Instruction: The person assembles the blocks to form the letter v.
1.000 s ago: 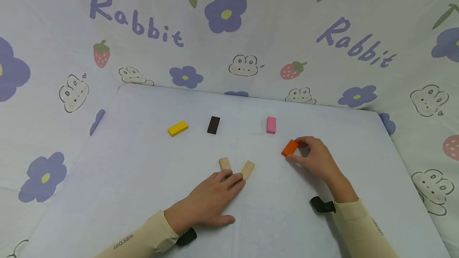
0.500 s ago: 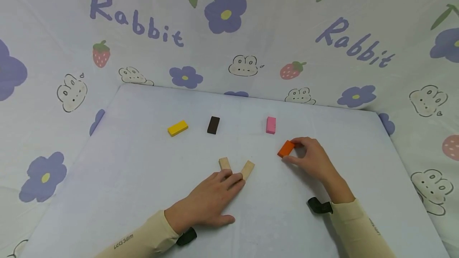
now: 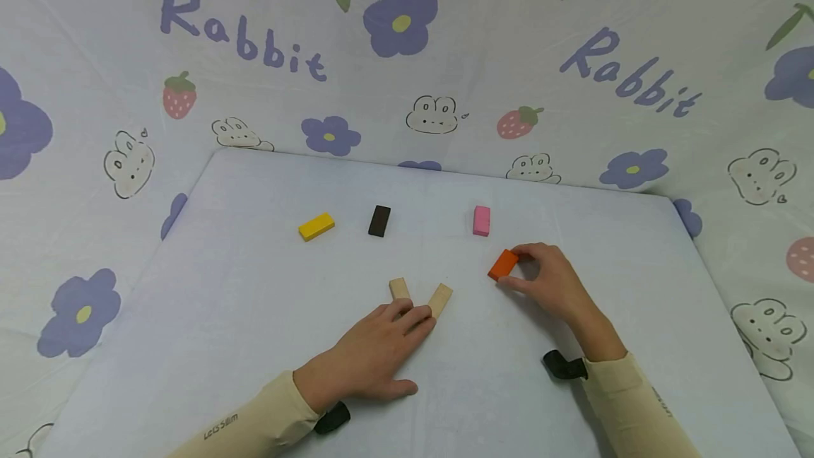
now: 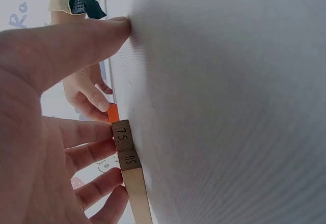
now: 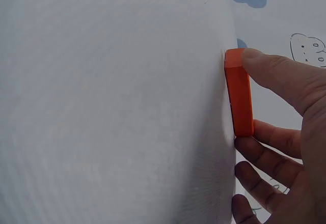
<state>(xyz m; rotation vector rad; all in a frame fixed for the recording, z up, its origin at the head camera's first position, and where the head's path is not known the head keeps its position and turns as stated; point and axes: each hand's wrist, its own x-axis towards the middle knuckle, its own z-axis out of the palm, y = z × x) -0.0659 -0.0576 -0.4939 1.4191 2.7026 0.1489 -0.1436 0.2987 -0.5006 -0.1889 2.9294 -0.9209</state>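
Observation:
My right hand (image 3: pixel 552 280) pinches an orange wooden block (image 3: pixel 503 265) by its two ends, thumb at the near end and a fingertip at the far end. In the right wrist view the orange block (image 5: pixel 239 94) lies along the tabletop. My left hand (image 3: pixel 375 352) rests with outstretched fingers on two plain wooden blocks (image 3: pixel 440 300), which fan out in a V; the near ends are hidden under the fingers in the head view. From the left wrist, numbers show on the ends of the plain blocks (image 4: pixel 122 134), and the thumb is spread away from them.
Farther back on the white tabletop (image 3: pixel 254 316) lie a yellow block (image 3: pixel 316 227), a dark brown block (image 3: pixel 379 220) and a pink block (image 3: pixel 481 220). A rabbit-and-flower patterned cloth (image 3: pixel 369 83) surrounds the table behind and at the sides.
My right hand has slid the orange block a short way left, toward the plain blocks. My left hand stays in place on them.

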